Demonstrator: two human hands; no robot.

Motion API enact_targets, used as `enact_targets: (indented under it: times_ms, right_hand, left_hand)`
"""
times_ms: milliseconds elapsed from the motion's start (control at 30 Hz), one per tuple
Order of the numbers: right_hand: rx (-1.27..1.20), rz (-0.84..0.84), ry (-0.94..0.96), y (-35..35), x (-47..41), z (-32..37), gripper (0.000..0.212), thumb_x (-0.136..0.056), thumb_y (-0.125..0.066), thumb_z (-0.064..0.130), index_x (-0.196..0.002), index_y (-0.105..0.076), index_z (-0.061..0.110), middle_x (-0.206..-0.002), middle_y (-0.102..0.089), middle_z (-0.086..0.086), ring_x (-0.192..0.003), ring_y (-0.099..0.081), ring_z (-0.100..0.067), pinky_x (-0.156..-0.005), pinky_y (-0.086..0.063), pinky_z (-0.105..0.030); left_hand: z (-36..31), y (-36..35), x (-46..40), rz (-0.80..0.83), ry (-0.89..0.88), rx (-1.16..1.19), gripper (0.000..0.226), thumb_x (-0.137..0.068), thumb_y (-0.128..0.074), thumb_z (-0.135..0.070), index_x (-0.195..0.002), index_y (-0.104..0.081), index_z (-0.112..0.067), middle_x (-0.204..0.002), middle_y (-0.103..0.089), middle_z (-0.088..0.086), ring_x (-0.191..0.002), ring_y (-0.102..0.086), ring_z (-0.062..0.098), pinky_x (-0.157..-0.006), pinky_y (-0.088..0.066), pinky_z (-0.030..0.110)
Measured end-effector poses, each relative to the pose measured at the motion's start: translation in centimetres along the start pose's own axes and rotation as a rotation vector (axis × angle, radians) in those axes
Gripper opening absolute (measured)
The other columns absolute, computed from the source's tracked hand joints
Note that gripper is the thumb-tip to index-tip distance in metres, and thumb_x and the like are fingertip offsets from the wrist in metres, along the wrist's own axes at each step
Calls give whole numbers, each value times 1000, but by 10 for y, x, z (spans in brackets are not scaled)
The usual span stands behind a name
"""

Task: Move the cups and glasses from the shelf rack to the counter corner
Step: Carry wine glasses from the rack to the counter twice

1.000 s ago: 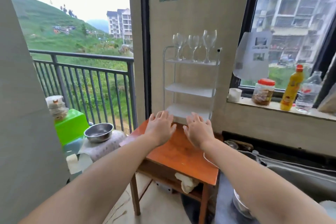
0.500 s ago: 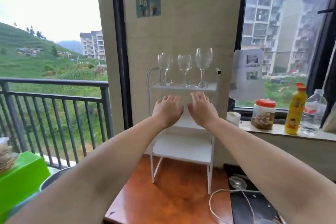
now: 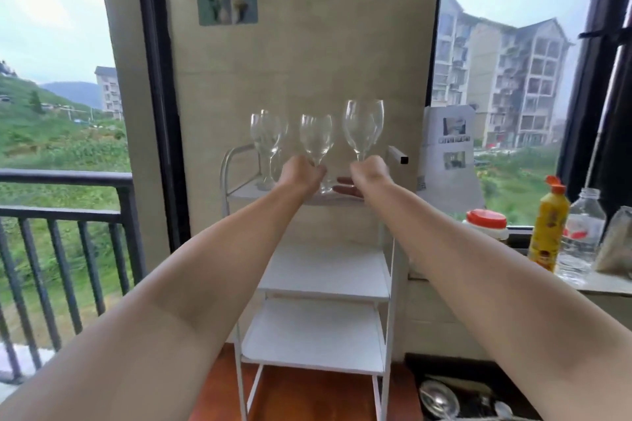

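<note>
Several clear wine glasses stand on the top tier of a white three-tier shelf rack [image 3: 321, 301], against the wall. My left hand [image 3: 302, 170] is curled around the stem of the middle wine glass [image 3: 316, 137]. The stem of the right wine glass [image 3: 364, 125] is held in my right hand [image 3: 371, 169], just under the bowl. The left wine glasses [image 3: 268, 133] overlap each other and stand untouched. Both lower tiers are bare. The feet of the held glasses are partly hidden behind my hands.
The rack stands on a wooden table [image 3: 307, 396]. To the right, a window sill holds a red-lidded jar [image 3: 485, 222], a yellow bottle [image 3: 547, 225] and a clear bottle [image 3: 581, 239]. A ladle [image 3: 439, 396] lies at the bottom right. A balcony railing [image 3: 61, 212] is on the left.
Both hands rose from the middle tier to the top tier and closed on two glass stems. The view came closer to the rack.
</note>
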State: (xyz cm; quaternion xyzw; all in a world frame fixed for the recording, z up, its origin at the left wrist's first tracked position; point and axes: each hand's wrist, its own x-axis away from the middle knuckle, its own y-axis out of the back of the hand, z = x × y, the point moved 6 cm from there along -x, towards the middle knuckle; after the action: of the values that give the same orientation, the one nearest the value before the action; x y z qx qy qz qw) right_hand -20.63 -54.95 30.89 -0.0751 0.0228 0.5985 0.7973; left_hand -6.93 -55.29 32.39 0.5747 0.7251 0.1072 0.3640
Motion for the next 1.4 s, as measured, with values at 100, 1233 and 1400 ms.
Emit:
enact_targets:
  times_ms: [100,1233,1400]
  right_hand:
    - [-22,-3,-21,1,-2,0,39,-96,-33,-1,-134,-41,-5,-127,-53,-17,-52,-67,-20,-37,-54,-30]
    - [194,-148,-28,69,328,-133,20,-102,-34,16,-90,-47,7,-78,-53,-7,-40,-57,-12,-33,-45,-23]
    - [161,-214,-209,117,412,-197,19,-102,-32,15,-97,-47,4,-74,-53,-10,-39,-56,-9,-34,-45,-20]
  left_hand:
    - [4,-5,-9,-2,-3,61,25,-87,-53,-19,-74,-72,-8,-69,-66,7,-64,-55,22,-66,-43,28]
    - [102,6,324,193,118,241,32,-94,-50,-25,-83,-69,-2,-74,-68,4,-67,-59,18,-64,-39,25]
    - [131,-39,412,468,182,199,36,-92,-53,-26,-60,-65,-18,-78,-73,2,-72,-61,17,-73,-48,32]
